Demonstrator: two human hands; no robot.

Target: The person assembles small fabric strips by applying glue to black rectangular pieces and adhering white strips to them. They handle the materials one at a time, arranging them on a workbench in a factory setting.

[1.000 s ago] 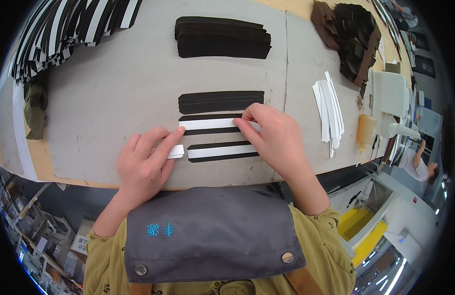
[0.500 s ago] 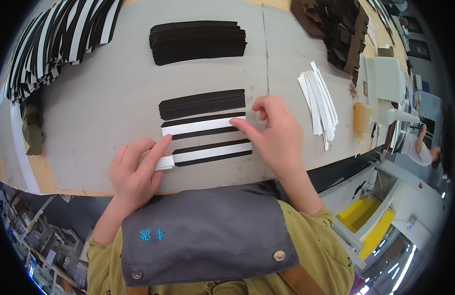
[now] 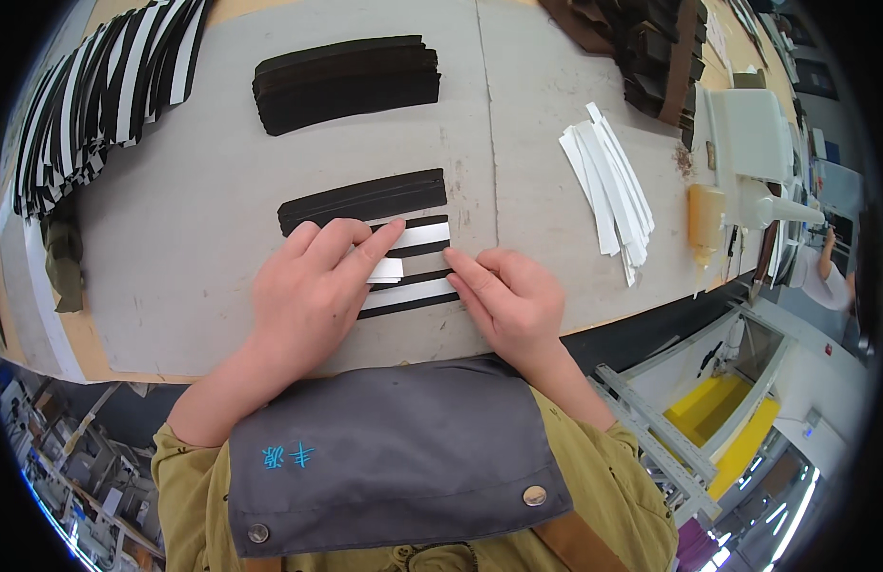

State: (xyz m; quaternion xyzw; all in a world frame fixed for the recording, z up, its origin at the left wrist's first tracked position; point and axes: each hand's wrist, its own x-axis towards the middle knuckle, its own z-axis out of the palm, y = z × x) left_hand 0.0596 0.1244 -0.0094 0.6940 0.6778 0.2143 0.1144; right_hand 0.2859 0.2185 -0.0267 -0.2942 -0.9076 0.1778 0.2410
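Slips [image 3: 388, 273], white, held in half-curled left hand [image 3: 313, 291]; right hand [image 3: 518, 300] part-bent at black-edged strip [image 3: 428, 233], hold unclear.

A wood-edged table [image 3: 87, 338] carried a grey mat [image 3: 194, 219]. Around the plain black strips [image 3: 362, 198] near its middle, two white-banded black strips [image 3: 429, 233] lay toward six o'clock, a dark stack [image 3: 346, 84] at twelve, a striped heap [image 3: 127, 81] at ten, olive cloth [image 3: 64, 262] at nine, brown-black pieces [image 3: 644, 76] at two, and fanned white strips [image 3: 608, 191] at three, a yellowish bottle [image 3: 706, 217] beyond them.
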